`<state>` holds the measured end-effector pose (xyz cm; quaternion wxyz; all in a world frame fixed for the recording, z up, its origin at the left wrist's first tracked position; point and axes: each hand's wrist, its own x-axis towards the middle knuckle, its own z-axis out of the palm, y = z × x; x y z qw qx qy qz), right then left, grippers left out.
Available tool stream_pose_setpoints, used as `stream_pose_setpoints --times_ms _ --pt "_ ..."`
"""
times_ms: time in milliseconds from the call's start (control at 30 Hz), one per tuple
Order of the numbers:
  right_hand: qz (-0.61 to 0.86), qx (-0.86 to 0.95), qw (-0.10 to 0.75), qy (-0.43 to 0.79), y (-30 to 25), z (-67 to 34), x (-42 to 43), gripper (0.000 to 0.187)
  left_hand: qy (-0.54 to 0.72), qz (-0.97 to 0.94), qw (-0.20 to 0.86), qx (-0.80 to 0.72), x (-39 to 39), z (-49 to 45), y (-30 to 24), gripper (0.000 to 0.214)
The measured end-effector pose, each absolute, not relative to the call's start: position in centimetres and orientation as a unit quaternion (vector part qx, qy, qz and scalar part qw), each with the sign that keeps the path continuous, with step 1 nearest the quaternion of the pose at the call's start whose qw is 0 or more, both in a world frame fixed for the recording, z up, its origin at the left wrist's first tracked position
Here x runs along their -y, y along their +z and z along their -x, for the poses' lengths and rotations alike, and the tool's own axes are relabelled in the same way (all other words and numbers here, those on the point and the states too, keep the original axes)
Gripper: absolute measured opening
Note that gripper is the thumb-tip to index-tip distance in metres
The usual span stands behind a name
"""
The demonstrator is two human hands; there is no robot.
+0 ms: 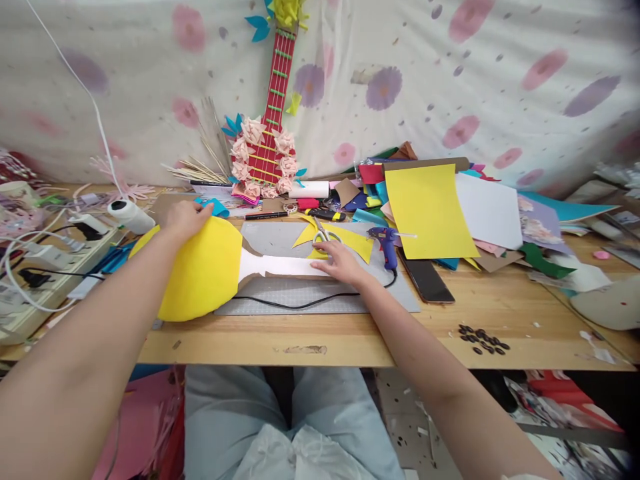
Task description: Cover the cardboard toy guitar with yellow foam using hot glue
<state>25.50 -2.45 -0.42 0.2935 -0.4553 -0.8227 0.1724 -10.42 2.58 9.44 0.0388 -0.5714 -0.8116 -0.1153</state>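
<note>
A guitar-shaped cardboard cutout lies across the front of the table, with a rounded yellow-covered body (205,273) and a white neck (285,265). My left hand (185,223) grips the far edge of the yellow body, its fingers partly hidden beyond that edge. On the right, my right hand (343,263) holds the neck near its end, thumb on the white face and fingers at the far edge. Scissors (324,233) rest just beyond those fingers on yellow scraps (357,243). A grey cutting mat (320,303) is under the neck.
A blue glue gun (384,245) and a phone (427,277) lie to the right. Coloured sheets (430,207) pile behind them. A red flowered guitar (265,153) leans on the curtain. Power strips (45,287) crowd the left. Dark beads (483,339) lie near the front edge.
</note>
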Motion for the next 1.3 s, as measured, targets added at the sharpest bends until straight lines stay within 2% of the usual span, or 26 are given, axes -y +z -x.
stream_pose_setpoints --times_ms 133,267,433,633,767,867,1000,1067,1200,1300 --pt "0.426 0.871 0.211 0.122 -0.2 -24.7 3.0 0.065 -0.141 0.565 0.054 0.811 -2.7 10.0 9.9 0.058" --pt "0.437 0.871 0.204 0.091 -0.5 -24.0 2.6 0.06 -0.207 0.567 0.07 0.794 -2.9 9.5 10.4 0.051" --pt "0.457 0.854 0.224 0.108 -1.1 -22.5 1.9 0.053 -0.306 0.661 0.151 0.668 -2.3 6.9 8.7 0.049" --pt "0.484 0.824 0.259 0.142 -1.4 -22.1 1.5 0.045 -0.192 0.777 0.117 0.588 1.0 3.0 2.1 0.049" --pt "0.583 0.74 0.309 0.134 -0.7 -24.9 -0.8 0.035 -0.174 0.781 0.096 0.593 2.6 2.5 -1.5 0.05" --pt "0.661 0.702 0.247 0.096 0.1 -27.1 -3.4 0.035 -0.208 0.775 0.11 0.587 2.9 2.6 -2.5 0.051" --pt "0.696 0.707 0.084 0.092 1.1 -27.9 -6.3 0.043 -0.237 0.77 0.127 0.579 2.9 2.5 -2.8 0.05" --pt "0.7 0.706 0.034 0.103 1.5 -27.6 -7.2 0.043 -0.253 0.766 0.133 0.575 3.0 2.5 -2.9 0.049" --pt "0.711 0.695 0.001 0.108 2.1 -26.9 -8.4 0.035 -0.305 0.758 0.144 0.558 3.2 2.6 -2.9 0.044" --pt "0.717 0.691 0.015 0.089 2.3 -26.7 -8.8 0.024 -0.353 0.75 0.163 0.535 3.4 2.9 -2.7 0.039"
